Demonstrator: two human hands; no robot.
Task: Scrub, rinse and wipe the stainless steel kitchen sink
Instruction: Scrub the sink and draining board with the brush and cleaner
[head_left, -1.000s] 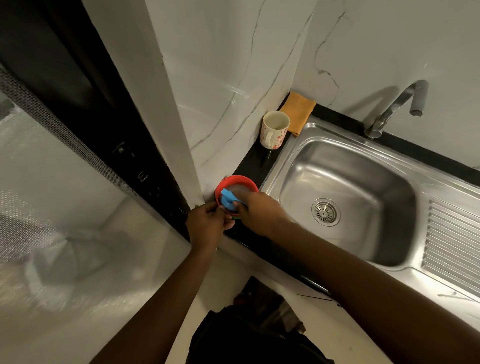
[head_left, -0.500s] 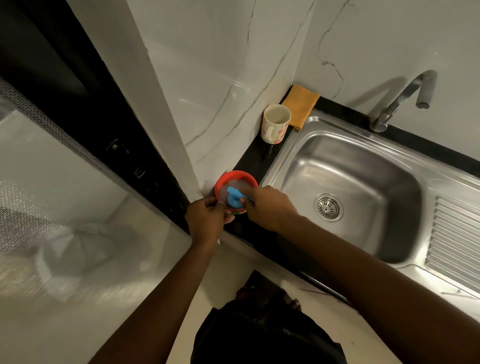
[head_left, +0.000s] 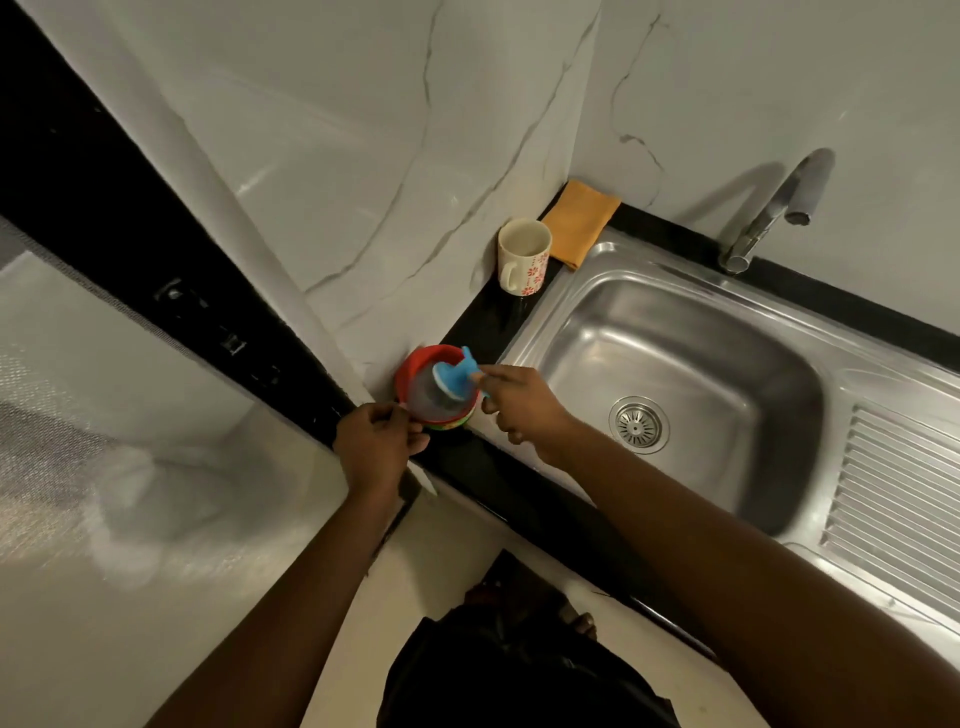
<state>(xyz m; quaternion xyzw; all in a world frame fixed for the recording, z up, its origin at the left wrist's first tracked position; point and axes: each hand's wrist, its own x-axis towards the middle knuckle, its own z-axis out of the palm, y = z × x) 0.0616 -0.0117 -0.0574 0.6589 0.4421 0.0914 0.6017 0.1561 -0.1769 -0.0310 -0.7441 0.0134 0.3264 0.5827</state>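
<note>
A: Nearest first. Hands?
B: Left hand (head_left: 382, 447) is at the counter's front edge, fingers curled, pinching the near rim of the round red plastic tub (head_left: 410, 369). Steadying it, I'd say.
A: Right?
B: Right hand (head_left: 522, 408) is just right of the tub. Thumb and forefinger pinch the handle of the small blue plastic scrubber (head_left: 457, 371), other fingers curled under. The scrubber head sits in the tub over something pale grey, can't tell what.
A: Sink from there?
B: Stainless steel sink (head_left: 701, 332) starts just beside the right hand, to its right and beyond. Right hand is nearer; the left is across the tub from it. The basin's long axis runs left-right along the back wall, with the round drain strainer (head_left: 638, 423) mid-basin. No suds visible, so scrubbing isn't begun. Next is likely a short carry rightwards, my guess only.
A: Further back?
B: On the black counter strip (head_left: 483, 322) there's a white mug with red flower print (head_left: 523, 257), upright, by the basin's far-left corner. A folded orange cloth (head_left: 582, 221) lies just behind it at the wall. Chrome tap (head_left: 769, 213) is behind the basin.
A: Text?
B: None readable. Coloured band low on the tub, too blurred.
</note>
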